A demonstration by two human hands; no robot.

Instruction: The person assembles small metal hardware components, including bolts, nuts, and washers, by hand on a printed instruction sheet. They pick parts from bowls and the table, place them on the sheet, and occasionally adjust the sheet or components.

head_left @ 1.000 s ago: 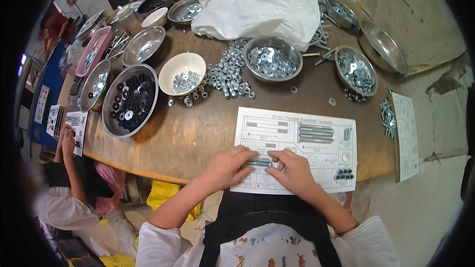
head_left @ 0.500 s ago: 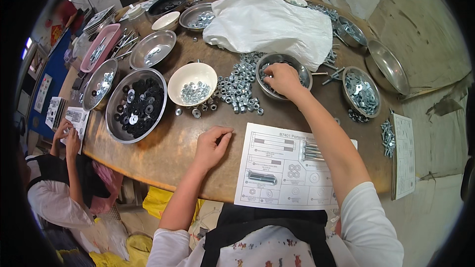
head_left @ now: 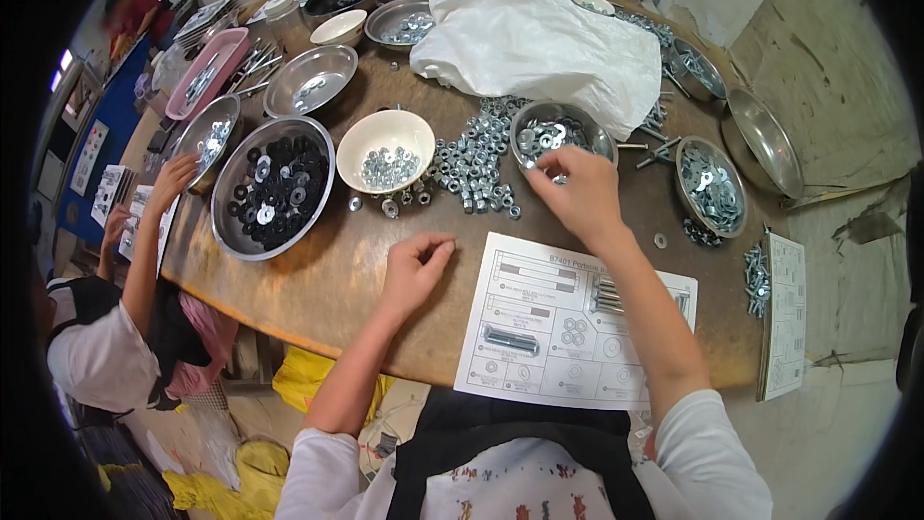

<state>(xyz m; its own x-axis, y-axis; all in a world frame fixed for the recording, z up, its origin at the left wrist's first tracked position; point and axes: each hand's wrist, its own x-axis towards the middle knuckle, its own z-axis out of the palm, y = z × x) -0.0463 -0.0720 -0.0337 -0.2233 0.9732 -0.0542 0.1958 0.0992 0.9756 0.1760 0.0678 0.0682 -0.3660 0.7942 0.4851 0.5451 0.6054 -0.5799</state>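
Note:
My right hand (head_left: 582,195) is closed in a pinch just in front of a steel bowl (head_left: 608,152) of washers. A small silver washer (head_left: 529,165) shows at its fingertips. My left hand (head_left: 418,268) rests on the table near its front edge, fingers loosely curled, with nothing visible in them. Between my forearms lies a printed parts sheet (head_left: 491,347). On it are a pair of bolts (head_left: 511,340) at the left and more bolts (head_left: 606,297), partly hidden by my right forearm.
Loose nuts (head_left: 474,164) are heaped beside a cream bowl (head_left: 352,159) of small nuts. Left stands a steel basin (head_left: 217,221) of black washers; right, a bowl (head_left: 739,217) of silver washers. A white sack (head_left: 549,39) lies behind. A co-worker's hand (head_left: 176,176) reaches in at left.
My right hand has come out of the washer bowl toward me, pinching a small washer. My left hand stays at the table. The co-worker's hand at left has reached up to a bowl.

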